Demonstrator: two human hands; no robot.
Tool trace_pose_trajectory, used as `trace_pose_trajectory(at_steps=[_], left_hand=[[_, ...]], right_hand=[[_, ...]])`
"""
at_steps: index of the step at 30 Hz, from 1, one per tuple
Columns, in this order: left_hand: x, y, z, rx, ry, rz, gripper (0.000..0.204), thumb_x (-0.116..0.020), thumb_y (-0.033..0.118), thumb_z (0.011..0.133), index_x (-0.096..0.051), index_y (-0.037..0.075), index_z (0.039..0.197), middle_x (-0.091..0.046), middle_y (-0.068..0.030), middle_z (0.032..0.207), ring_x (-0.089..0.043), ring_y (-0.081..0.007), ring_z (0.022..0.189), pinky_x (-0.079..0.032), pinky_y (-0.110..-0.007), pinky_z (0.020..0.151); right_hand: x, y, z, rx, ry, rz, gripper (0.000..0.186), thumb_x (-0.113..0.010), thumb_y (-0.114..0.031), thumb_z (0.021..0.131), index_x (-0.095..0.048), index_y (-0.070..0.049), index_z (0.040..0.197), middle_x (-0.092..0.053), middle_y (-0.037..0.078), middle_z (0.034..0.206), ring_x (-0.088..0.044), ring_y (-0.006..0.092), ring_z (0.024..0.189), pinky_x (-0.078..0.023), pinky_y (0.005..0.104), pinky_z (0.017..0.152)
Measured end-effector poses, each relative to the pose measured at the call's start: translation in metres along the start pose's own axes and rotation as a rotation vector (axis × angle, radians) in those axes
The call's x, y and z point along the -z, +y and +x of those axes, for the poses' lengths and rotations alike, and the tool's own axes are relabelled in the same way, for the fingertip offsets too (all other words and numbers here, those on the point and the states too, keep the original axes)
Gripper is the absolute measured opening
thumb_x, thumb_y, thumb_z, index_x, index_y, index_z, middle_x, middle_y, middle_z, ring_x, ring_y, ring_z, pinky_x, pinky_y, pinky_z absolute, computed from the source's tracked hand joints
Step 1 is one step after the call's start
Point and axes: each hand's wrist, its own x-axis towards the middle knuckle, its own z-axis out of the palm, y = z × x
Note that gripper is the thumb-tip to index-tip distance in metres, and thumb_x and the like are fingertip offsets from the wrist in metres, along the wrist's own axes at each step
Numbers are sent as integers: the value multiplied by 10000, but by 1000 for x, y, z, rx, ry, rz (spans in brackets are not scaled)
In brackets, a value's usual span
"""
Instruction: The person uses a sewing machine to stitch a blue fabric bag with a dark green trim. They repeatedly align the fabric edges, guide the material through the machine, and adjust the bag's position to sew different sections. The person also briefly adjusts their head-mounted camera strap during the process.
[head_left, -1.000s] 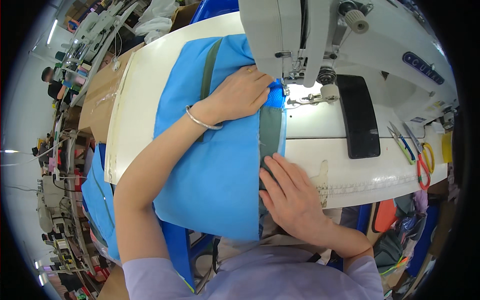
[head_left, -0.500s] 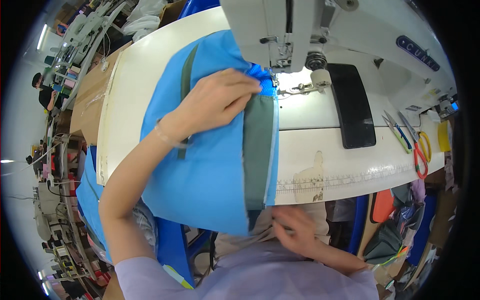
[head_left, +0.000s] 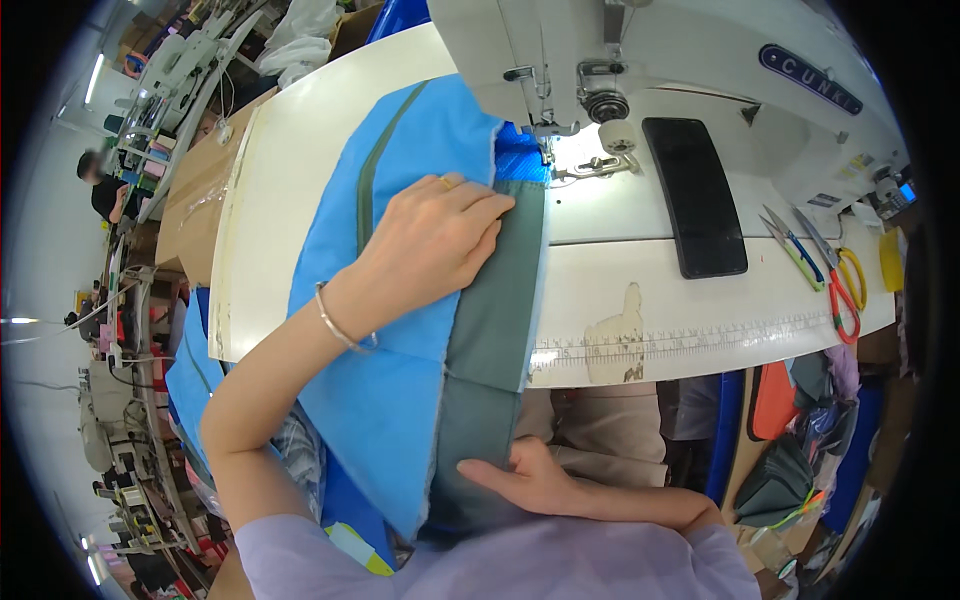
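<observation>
A bright blue fabric piece [head_left: 390, 390] with a dark green-grey strip [head_left: 490, 300] along its right edge lies on the white sewing table. Its far end, a shiny darker blue patch, sits at the presser foot [head_left: 548, 140] of the sewing machine [head_left: 530, 50]. My left hand [head_left: 435, 235] rests on top, palm down, fingertips at the seam between blue cloth and strip, a bangle on its wrist. Near my lap, past the table's front edge, my right hand [head_left: 530, 478] grips the strip's near end, thumb above; its other fingers are partly hidden under the cloth.
A black phone [head_left: 695, 195] lies right of the needle. Thread snips [head_left: 795, 250] and red-and-yellow-handled scissors [head_left: 838, 285] are farther right. A printed ruler scale [head_left: 690, 345] runs along the front edge. Left stands a cardboard box [head_left: 200, 200]; a person [head_left: 105, 190] sits in the far background.
My right hand has come from beside the cloth to grip the strip's near end, which now hangs lower toward me. My left hand has slid slightly nearer; the strip lies more spread out.
</observation>
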Motion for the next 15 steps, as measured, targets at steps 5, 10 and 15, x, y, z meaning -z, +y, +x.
trace_pose_trajectory(at_steps=[5, 10, 15], left_hand=[[-25, 4, 5, -67, 48, 3, 408, -680, 11, 803, -683, 39, 1210, -643, -110, 1168, -627, -296, 1023, -520, -416, 878], [-36, 5, 4, -36, 51, -32, 504, -644, -9, 810, -636, 66, 1308, -584, -119, 1322, -580, -337, 1107, -487, -447, 943], [-41, 1, 0, -47, 43, -8, 526, -600, -20, 839, -606, 87, 1354, -568, -115, 1371, -565, -338, 1158, -468, -456, 980]], right_hand=[[10, 18, -6, -51, -55, 92, 325, -634, -266, 1051, -660, 20, 898, -534, -86, 711, -422, 5, 677, -349, 238, 541], [7, 17, -6, -64, -8, 125, 352, -629, -280, 1054, -650, 9, 855, -522, -83, 693, -417, 9, 664, -340, 249, 525], [19, 31, -14, -123, -42, -121, 352, -669, -288, 1025, -683, 37, 890, -577, -45, 672, -472, 26, 644, -396, 257, 532]])
